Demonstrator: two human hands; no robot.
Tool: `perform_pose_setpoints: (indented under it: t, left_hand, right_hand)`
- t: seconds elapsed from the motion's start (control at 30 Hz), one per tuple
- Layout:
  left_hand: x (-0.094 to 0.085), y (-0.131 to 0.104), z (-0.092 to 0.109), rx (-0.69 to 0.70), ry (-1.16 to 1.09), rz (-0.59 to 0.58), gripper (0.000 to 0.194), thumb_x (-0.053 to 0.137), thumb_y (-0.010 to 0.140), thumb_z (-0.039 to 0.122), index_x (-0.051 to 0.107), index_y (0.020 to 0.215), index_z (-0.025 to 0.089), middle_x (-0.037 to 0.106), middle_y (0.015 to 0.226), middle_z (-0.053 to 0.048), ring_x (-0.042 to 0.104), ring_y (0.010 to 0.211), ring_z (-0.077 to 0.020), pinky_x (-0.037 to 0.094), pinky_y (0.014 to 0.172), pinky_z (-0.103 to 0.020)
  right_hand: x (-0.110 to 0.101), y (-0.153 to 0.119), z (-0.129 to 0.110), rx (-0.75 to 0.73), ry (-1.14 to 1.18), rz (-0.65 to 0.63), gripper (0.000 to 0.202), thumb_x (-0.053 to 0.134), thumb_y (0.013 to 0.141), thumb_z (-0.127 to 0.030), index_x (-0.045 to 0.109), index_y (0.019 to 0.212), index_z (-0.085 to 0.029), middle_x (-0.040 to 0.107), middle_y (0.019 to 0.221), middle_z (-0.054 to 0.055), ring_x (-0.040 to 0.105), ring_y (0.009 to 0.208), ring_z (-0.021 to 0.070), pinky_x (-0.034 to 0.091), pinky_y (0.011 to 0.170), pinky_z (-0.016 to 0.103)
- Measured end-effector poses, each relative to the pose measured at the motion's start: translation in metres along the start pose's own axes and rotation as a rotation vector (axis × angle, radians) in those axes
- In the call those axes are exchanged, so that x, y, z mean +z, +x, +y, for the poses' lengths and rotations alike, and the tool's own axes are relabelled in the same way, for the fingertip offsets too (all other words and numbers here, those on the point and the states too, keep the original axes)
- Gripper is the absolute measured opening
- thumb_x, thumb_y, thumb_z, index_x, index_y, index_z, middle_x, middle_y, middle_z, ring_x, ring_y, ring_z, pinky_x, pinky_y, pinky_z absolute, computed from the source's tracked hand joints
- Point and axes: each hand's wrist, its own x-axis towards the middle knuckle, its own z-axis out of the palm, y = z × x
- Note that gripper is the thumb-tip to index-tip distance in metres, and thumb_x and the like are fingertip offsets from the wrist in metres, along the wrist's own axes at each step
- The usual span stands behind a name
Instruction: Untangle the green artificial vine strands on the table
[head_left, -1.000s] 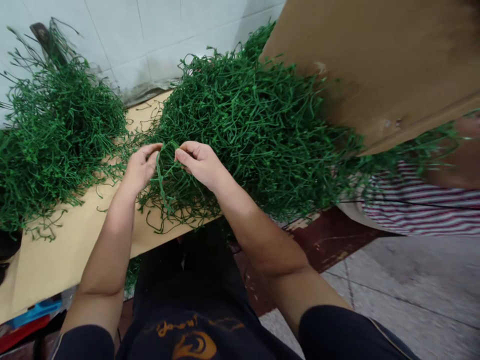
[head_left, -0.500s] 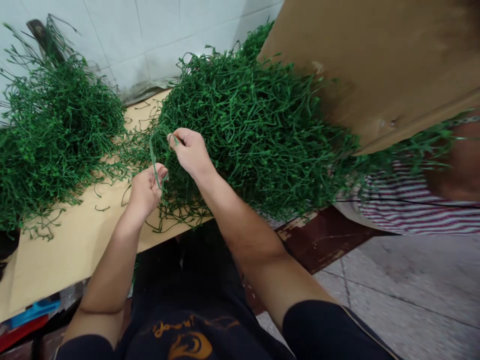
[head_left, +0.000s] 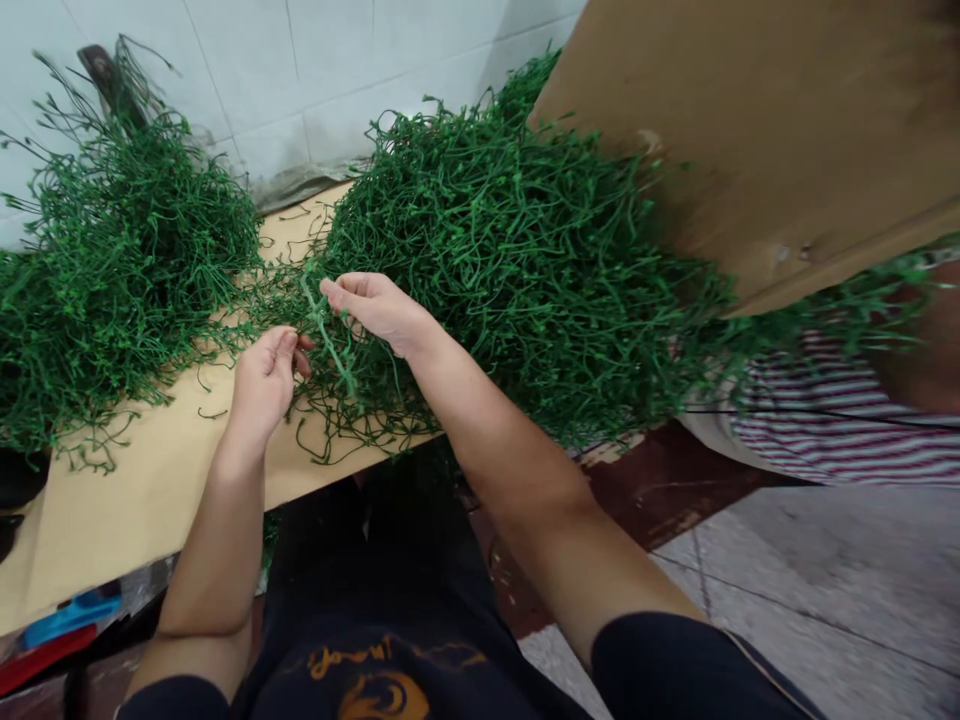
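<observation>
Pulling a green stem point(head_left: 334, 345) loose from the big pile point(head_left: 510, 270), the right hand point(head_left: 379, 305) has dropped lower and flattened, pinching its top end. Left hand point(head_left: 262, 380) has slid outward, fingers loosely curled beside it, over the bench point(head_left: 150, 490).

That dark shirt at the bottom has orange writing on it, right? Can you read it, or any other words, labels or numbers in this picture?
Orange script on the dark shirt: seen upside down and curved over an orange emblem, too distorted to read.
Tall brown cardboard sheet: no print shows.
Tan cardboard table cover: no print shows.
Blue and red items at the lower left edge: no legible text.
Nothing else bears writing.
</observation>
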Motion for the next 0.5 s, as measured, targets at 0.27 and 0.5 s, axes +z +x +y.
perform_pose_setpoints:
  t: [0.27, 0.5]
  left_hand:
    - [-0.01, 0.046, -0.015, 0.056, 0.393, 0.201, 0.028, 0.045, 0.084, 0.035, 0.052, 0.061, 0.02, 0.047, 0.054, 0.002, 0.044, 0.057, -0.0128, 0.03, 0.058, -0.025]
    - [-0.052, 0.081, -0.054, -0.054, 0.384, 0.56, 0.023, 0.034, 0.084, 0.023, 0.05, 0.068, 0.019, 0.047, 0.061, 0.0, 0.042, 0.059, -0.0131, 0.032, 0.059, -0.026]
  right_hand:
    - [0.008, -0.022, 0.006, -0.102, -0.211, -0.17, 0.039, 0.055, 0.084, -0.029, 0.038, 0.051, -0.016, 0.025, 0.048, -0.008, 0.024, 0.049, 0.0041, 0.021, 0.051, 0.023]
    - [0.012, -0.062, -0.006, -0.258, -0.119, -0.249, 0.042, 0.052, 0.084, -0.041, 0.038, 0.053, -0.017, 0.034, 0.053, -0.005, 0.031, 0.052, 0.0051, 0.026, 0.052, 0.023]
